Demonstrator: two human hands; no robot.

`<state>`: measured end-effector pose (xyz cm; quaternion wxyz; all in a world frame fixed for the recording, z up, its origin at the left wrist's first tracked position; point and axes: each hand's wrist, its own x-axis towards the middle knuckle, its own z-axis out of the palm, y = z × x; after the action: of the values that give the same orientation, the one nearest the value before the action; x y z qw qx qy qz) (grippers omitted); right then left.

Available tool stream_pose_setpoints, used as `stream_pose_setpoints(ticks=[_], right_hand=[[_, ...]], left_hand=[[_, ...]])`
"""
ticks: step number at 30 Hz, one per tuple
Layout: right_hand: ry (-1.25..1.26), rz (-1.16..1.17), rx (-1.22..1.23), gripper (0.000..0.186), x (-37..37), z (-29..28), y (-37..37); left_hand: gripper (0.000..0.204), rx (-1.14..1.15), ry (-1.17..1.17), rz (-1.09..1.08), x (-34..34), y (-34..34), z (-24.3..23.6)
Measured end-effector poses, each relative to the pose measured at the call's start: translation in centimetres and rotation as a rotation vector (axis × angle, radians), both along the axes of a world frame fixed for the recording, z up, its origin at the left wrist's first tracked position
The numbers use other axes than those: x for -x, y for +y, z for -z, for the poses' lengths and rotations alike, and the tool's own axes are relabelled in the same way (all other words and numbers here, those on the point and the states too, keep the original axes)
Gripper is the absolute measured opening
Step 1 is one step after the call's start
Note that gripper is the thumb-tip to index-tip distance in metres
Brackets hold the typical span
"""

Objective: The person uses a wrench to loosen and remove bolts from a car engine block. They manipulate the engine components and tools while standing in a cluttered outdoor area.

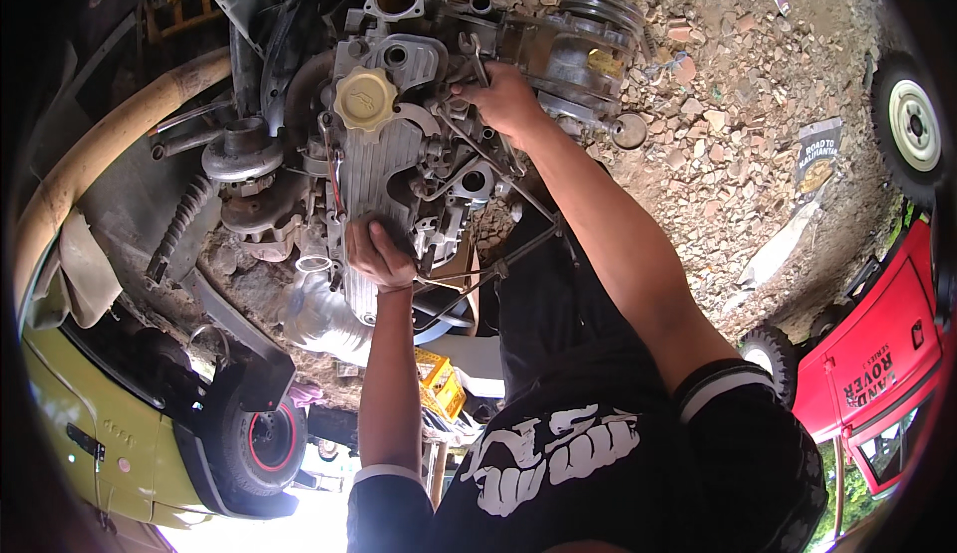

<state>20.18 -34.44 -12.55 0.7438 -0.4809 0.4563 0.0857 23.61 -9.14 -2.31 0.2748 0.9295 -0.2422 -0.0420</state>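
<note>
An engine stands in front of me, its ribbed metal valve cover topped by a yellow oil filler cap. My left hand rests on the near end of this cover, fingers slightly bent over the metal and nothing seen in them. To the right of the cap, my right hand is closed around a wrench. The wrench's forked end sticks out beyond my fingers, above the engine's right side. Metal rods and linkages lie below that hand. The fastener nearest the wrench is too small to make out.
A turbocharger-like round housing sits left of the engine, and pulleys at its far right. Broken stones cover the ground. A bamboo pole, yellow crate, green vehicle and red vehicle surround the spot.
</note>
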Motion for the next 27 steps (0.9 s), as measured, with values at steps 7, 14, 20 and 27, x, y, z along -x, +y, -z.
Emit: stream_pose_setpoints(ticks=[7,14,20,27], right_hand=[[0.035,-0.058,0.245,0.028,0.9,3.2,1.6],[0.004,-0.078,0.194,0.031,1.0,1.6,0.8],[0.082,-0.089,0.225,0.030,-0.1,-0.3,0.5],[0.076,-0.185,0.280,0.034,-0.2,0.1,0.2]], left_hand=[[0.036,-0.015,-0.040,0.014,0.1,-0.4,0.2],[0.036,-0.033,-0.029,0.029,-0.1,-0.2,-0.1],[0.035,-0.033,-0.029,0.049,-0.2,-0.2,0.0],[0.034,-0.025,-0.020,0.030,0.0,-0.4,0.0]])
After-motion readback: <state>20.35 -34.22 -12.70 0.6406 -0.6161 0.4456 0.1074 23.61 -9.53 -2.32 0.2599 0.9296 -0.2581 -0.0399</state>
